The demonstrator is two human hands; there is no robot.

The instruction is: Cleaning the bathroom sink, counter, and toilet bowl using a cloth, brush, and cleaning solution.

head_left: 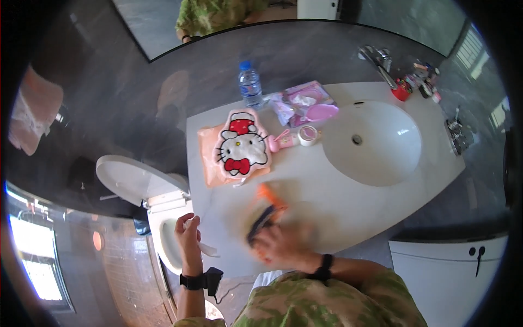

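Right hand (280,245) blurs, its grip closed on an orange-and-dark brush (265,212) slanting away over the surface (327,191); left hand (188,231) pinches something white.

White vanity countertop (338,191), oval basin (373,143) sunk into its right half. Left side: flat cat-face pouch (241,148) lying on a peach cloth (208,158). Behind them a clear water bottle (250,83) stands upright. Pink packet (301,102) near the basin's left rim, small round tape roll (308,135) and pink tube (283,141) just in front of it. Red cup (401,91) by the tap (377,60).
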